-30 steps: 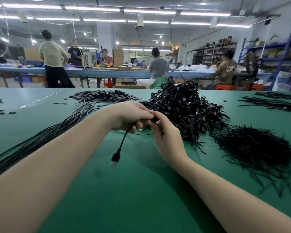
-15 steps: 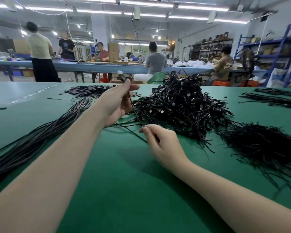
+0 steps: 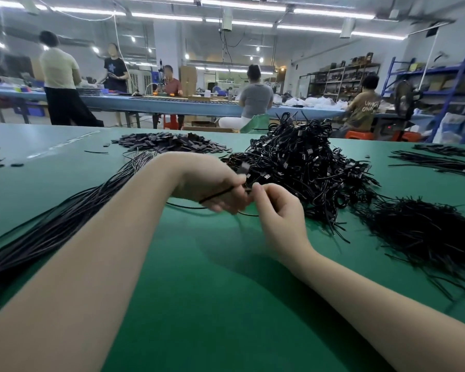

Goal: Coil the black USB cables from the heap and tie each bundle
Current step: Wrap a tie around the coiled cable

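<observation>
the left hand grips a black usb cable — its gathered loops run crosswise, out toward the surface's left edge. the right hand, touching the left's fingertips, pinches the same cable's near end. the heap lies just beyond, toward the far edge. readable writing: a distant shirt's "own" only.

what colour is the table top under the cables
Green: the table top is plain green, seen in the head view.
</observation>
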A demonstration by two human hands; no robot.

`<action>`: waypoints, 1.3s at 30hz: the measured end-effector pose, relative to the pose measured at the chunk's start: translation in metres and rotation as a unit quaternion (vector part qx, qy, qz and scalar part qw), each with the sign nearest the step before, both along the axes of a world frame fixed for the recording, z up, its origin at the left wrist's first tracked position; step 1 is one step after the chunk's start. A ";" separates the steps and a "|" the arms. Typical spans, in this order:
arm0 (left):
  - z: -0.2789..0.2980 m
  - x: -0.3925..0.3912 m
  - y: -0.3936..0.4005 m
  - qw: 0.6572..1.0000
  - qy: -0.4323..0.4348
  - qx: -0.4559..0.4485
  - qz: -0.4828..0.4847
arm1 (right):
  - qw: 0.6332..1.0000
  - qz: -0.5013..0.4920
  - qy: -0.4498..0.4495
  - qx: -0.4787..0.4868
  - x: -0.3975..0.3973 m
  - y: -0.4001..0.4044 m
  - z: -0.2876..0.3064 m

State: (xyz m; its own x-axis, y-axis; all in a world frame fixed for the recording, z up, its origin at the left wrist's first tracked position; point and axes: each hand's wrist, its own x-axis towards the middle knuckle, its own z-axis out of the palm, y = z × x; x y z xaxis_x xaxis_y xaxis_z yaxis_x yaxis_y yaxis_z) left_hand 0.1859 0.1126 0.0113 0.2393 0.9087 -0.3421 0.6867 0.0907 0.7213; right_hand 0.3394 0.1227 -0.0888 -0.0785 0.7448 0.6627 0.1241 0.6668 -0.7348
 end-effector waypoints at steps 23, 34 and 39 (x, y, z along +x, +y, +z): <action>0.002 0.019 0.000 0.965 -0.107 0.212 0.114 | 0.999 -0.011 0.039 -0.030 -0.002 -0.006 0.035; -0.007 0.011 0.006 0.962 -0.267 0.047 0.012 | 0.958 -0.018 0.228 -0.173 0.012 0.004 0.054; -0.012 0.013 0.010 0.967 -0.256 0.013 0.008 | 0.946 -0.033 0.253 -0.201 0.019 0.009 0.057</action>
